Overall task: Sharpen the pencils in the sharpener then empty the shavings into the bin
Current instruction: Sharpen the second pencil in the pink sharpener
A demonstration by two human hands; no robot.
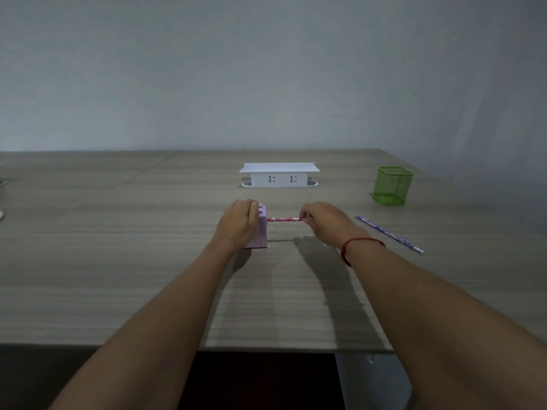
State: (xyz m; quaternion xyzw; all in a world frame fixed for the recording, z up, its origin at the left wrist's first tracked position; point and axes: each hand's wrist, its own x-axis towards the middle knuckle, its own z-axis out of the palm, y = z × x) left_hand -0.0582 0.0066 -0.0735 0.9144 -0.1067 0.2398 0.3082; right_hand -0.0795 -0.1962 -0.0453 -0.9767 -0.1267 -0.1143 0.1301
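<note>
A small purple box-shaped sharpener point(261, 229) stands on the wooden desk point(148, 261) at mid-table. My left hand point(236, 223) grips it from the left side and top. A pink patterned pencil point(284, 219) lies level, its left end against the sharpener's right face. My right hand point(322, 221) pinches the pencil's right end. A second pencil, blue patterned point(389, 233), lies loose on the desk to the right of my right hand.
A green mesh pen holder point(392, 186) stands at the back right. A white pop-up socket box point(279, 175) rises from the desk behind the sharpener. The desk's front edge runs near the bottom, with a dark gap below it.
</note>
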